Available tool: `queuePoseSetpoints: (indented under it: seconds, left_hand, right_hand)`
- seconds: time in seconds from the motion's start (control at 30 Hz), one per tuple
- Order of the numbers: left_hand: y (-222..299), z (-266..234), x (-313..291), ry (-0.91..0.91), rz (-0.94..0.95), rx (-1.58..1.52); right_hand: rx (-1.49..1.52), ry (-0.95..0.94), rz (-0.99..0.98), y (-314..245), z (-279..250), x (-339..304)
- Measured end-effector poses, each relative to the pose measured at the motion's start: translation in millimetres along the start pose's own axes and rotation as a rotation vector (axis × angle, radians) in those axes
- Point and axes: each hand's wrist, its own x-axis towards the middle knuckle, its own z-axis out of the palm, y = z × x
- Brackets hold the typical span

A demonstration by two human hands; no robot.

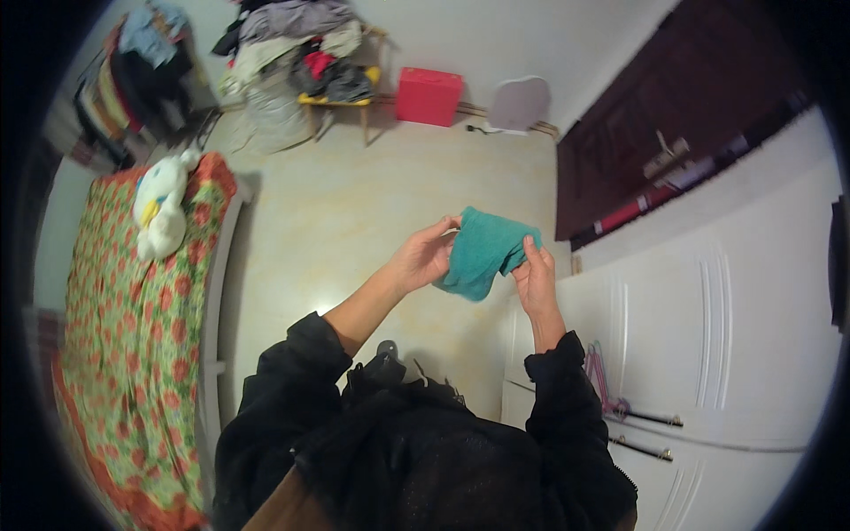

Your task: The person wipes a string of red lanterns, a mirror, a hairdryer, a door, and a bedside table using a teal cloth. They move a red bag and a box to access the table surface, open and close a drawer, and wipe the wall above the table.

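Note:
A teal cloth (491, 248), folded and drooping a little, is stretched between my two hands above the floor. My left hand (425, 257) grips its left edge, thumb on top near the upper corner and the other fingers partly behind the fabric. At the right end my right hand (536, 270) pinches the cloth, its thumb pressed on the near face. The lower edge of the cloth hangs loose between the hands. Both forearms come out of dark rolled sleeves.
At left stands a bed with a flowered cover (133, 354) and a white plush toy (164, 212). A chair piled with clothes (332, 80) and a red box (428, 96) are by the far wall. White cabinets (664, 327) and a dark door (655, 115) line the right.

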Motion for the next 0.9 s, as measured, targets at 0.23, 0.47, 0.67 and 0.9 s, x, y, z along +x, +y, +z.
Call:
queuePoseSetpoints:
  seconds: [0.23,0.47,0.67,0.9]
  left_hand:
    - [44.1,-44.9,-105.0,0.276,0.284,0.318]
    - [-1.8,-58.7,-173.1,0.492,0.571,0.484]
    - [-67.9,-40.6,-238.2,0.737,0.552,0.324]
    - [-156.3,-65.6,-309.6,1.269,1.005,0.049]
  right_hand:
    - [-0.004,-0.302,0.238,28.2,128.5,46.0]
    - [-0.633,-0.777,0.249,96.7,179.2,60.8]
    - [-0.708,-0.966,0.104,143.6,209.4,40.2]
    - [-0.583,-1.127,0.289,188.3,251.2,15.6]
